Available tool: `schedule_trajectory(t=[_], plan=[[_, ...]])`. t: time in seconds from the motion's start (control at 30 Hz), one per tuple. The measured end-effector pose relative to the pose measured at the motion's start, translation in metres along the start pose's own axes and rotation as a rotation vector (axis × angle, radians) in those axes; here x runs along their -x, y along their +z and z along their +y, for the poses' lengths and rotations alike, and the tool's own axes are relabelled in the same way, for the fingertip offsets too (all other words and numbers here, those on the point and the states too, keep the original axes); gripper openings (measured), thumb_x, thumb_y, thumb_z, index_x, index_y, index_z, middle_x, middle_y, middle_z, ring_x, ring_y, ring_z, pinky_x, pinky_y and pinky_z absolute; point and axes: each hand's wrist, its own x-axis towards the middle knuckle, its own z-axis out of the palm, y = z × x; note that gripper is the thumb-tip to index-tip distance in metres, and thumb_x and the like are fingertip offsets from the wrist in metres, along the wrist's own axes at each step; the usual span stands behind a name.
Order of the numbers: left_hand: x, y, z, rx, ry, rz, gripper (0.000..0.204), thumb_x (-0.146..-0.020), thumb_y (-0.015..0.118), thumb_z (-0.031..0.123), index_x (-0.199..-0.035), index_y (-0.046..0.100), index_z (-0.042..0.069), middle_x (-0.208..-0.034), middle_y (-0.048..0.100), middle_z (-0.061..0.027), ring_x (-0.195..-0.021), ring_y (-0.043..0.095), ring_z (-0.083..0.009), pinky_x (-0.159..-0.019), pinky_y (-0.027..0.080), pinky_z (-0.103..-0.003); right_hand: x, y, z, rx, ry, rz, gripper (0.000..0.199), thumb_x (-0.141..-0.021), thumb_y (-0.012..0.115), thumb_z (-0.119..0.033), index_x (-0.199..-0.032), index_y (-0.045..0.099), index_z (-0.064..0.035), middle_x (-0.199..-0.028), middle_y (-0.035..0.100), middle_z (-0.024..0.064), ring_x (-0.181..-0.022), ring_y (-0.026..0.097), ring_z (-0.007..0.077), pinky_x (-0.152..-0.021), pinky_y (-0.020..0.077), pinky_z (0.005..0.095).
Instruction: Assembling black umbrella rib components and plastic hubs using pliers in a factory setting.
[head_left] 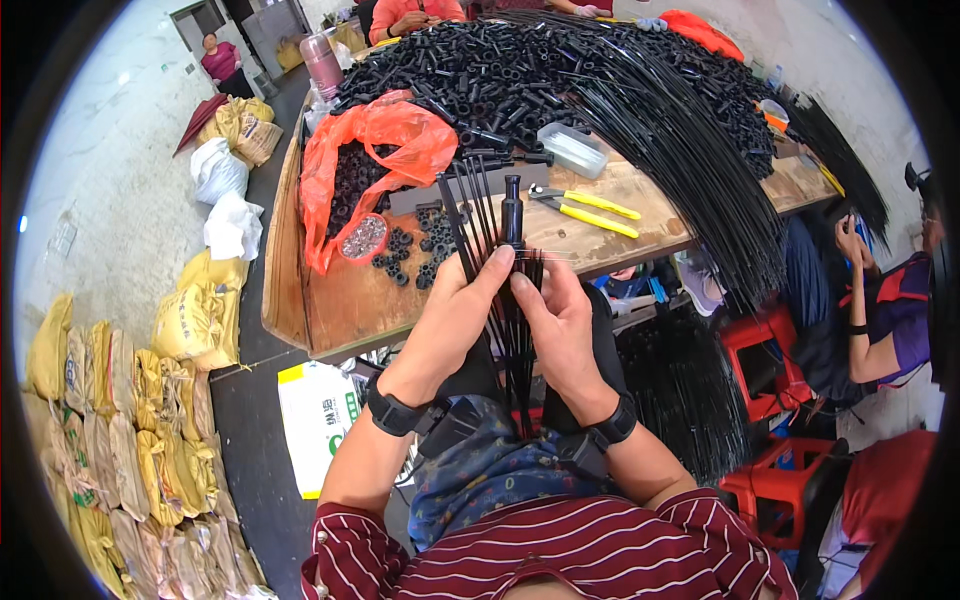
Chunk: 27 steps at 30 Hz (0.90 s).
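My left hand [455, 310] is closed, its thumb pressed at the lower end of a glossy black plastic tube [512, 212] that stands upright above my fingers. A fan of thin black rods [472, 205] runs through the same hand and hangs down toward my lap. Close against it, my right hand [562, 325] is closed too, thumb and fingers pinching short rod ends [533, 268] beside the tube's base. The fingers partly hide how tube and rods meet. Beyond my hands lie yellow-handled pincers [600, 210], and small black rings [400, 250] are scattered to the left.
A heap of black tubular parts [480, 75] covers the wooden table [320, 310]. Long black rods [690, 190] overhang its right edge. Nearby are an orange-red plastic bag [318, 200], a red dish [364, 238] and a clear box [572, 150]. Red stools [765, 365] and a co-worker are right.
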Motion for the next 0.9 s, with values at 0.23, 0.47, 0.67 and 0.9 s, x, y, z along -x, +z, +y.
schedule_trajectory(t=[0.23,0.47,0.67,0.9], plan=[[-0.011,0.004,-0.007,0.171,-0.003,-0.057,0.027,-0.099,0.050,0.022,-0.116,0.057,0.002,-0.109,0.064,-0.0081,-0.096,0.061,-0.0133,-0.083,0.049,-0.027,-0.001,0.001,-0.002,-0.036,0.016,0.030,0.029,-0.094,0.055,-0.003,-0.121,0.048,0.0053,-0.105,0.061,0.0060,-0.095,0.058,0.0076,-0.080,0.0481,0.0228],[-0.018,-0.005,-0.016,0.203,0.040,-0.080,0.030,-0.100,0.048,0.024,-0.116,0.055,0.000,-0.111,0.064,-0.0119,-0.096,0.062,-0.0160,-0.085,0.051,-0.030,-0.014,-0.013,0.000,-0.180,0.220,-0.131,0.028,-0.093,0.056,-0.004,-0.118,0.050,0.0059,-0.107,0.061,0.0058,-0.095,0.058,0.0069,-0.080,0.0483,0.0228],[-0.025,0.000,-0.026,0.025,0.057,0.054,0.026,-0.099,0.050,0.019,-0.114,0.056,-0.001,-0.104,0.065,-0.0085,-0.095,0.061,-0.0134,-0.085,0.048,-0.026,-0.020,-0.003,0.003,-0.182,0.056,-0.076,0.028,-0.093,0.057,-0.004,-0.119,0.052,0.0032,-0.113,0.059,0.0035,-0.100,0.055,0.0079,-0.088,0.0442,0.0216],[-0.040,0.018,-0.041,-0.065,0.134,0.115,0.026,-0.100,0.044,0.018,-0.108,0.056,-0.003,-0.101,0.065,-0.0109,-0.092,0.062,-0.0166,-0.085,0.048,-0.030,-0.016,-0.017,0.017,-0.061,0.110,0.053,0.022,-0.093,0.056,-0.001,-0.115,0.054,-0.0006,-0.112,0.057,-0.0003,-0.102,0.051,0.0045,-0.085,0.0462,0.0223]])
